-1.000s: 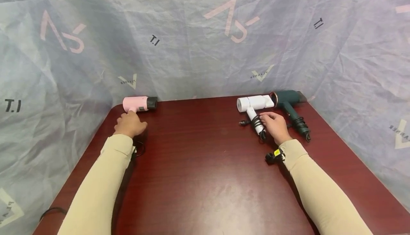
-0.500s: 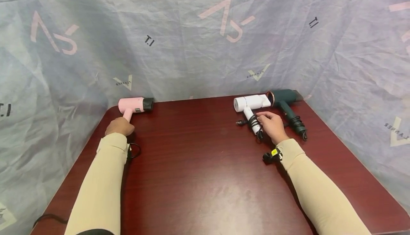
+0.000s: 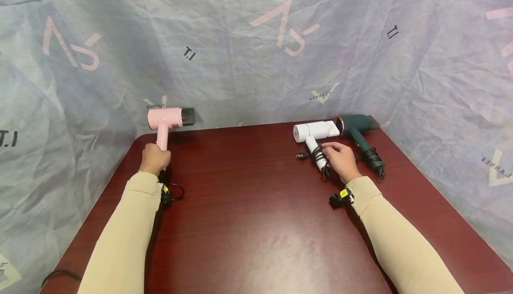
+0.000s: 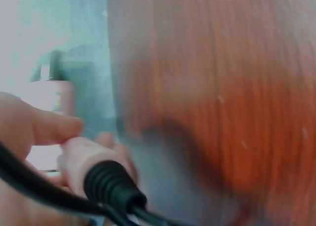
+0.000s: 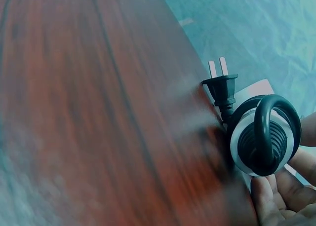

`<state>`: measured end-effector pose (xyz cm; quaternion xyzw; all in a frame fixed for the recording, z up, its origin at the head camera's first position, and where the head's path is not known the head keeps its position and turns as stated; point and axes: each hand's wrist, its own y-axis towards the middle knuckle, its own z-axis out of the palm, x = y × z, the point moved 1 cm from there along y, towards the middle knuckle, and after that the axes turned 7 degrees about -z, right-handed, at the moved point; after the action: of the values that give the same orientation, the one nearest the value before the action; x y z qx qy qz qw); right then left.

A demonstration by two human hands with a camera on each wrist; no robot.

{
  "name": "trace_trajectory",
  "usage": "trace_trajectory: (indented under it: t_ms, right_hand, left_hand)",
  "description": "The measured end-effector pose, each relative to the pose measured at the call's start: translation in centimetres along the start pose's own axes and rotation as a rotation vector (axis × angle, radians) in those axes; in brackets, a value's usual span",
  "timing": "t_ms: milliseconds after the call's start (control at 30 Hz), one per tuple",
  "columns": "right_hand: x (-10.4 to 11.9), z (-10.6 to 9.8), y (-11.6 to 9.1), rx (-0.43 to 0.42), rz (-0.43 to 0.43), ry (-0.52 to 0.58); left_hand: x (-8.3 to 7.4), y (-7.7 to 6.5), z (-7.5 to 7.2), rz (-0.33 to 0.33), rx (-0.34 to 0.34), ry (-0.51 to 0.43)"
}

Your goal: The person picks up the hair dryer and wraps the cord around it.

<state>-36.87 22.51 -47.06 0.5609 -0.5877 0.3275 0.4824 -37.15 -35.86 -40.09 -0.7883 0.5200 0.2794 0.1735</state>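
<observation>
While the left hand (image 3: 154, 157) has its fingers curled round the handle of the pink hair dryer (image 3: 164, 118), the dryer's barrel sits just beyond those fingers; the handle runs up and away from the knuckles, and the barrel lies crosswise over it, its black nozzle (image 3: 187, 116) to the right of the fingers; the dryer seems held clear of the table (image 3: 248, 196), since the barrel shows against the fabric wall (image 3: 224, 62) behind.

The left hand is much the nearer to it; well to the right, the right hand (image 3: 342, 160) has bent fingers just beside the white hair dryer (image 3: 316, 131), on the right of its cord-wrapped handle, which slants up and to the left of them; a dark green hair dryer (image 3: 354, 124) lies beyond and to the right of those fingers.

The left wrist view is blurred, with a black cord (image 4: 54, 189) crossing before the palm and the far end of the dryer washed out; in the right wrist view the white handle's butt hides the fingertips and a two-pin plug (image 5: 222, 88) stands to their left, so I cannot tell whether that hand grips or only touches.
</observation>
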Motion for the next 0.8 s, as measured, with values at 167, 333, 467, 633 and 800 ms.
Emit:
trace_trajectory:
  t_ms: [167,333,467,633,800]
  right_hand:
    - [0.0,0.3,0.0,-0.039,-0.008,0.045]
    - [1.1,0.7,-0.1,-0.137,-0.124,-0.063]
    - [3.4,1.9,-1.0,-0.211,-0.351,-0.206]
    - [8.7,4.9,-4.0,-0.148,-0.725,-0.211]
    - [16.3,7.1,-7.4,0.008,-0.918,-0.065]
  left_hand:
    - [-3.0,-0.8,-0.2,0.062,-0.074,-0.486]
    - [-7.4,-2.7,-0.9,0.139,-0.048,-1.081]
    - [-10.4,-4.4,-2.3,0.295,-0.038,-1.377]
    - [-13.7,-7.2,-3.6,0.444,0.067,-1.502]
    - [-16.6,-11.1,-3.3,0.577,0.137,-1.413]
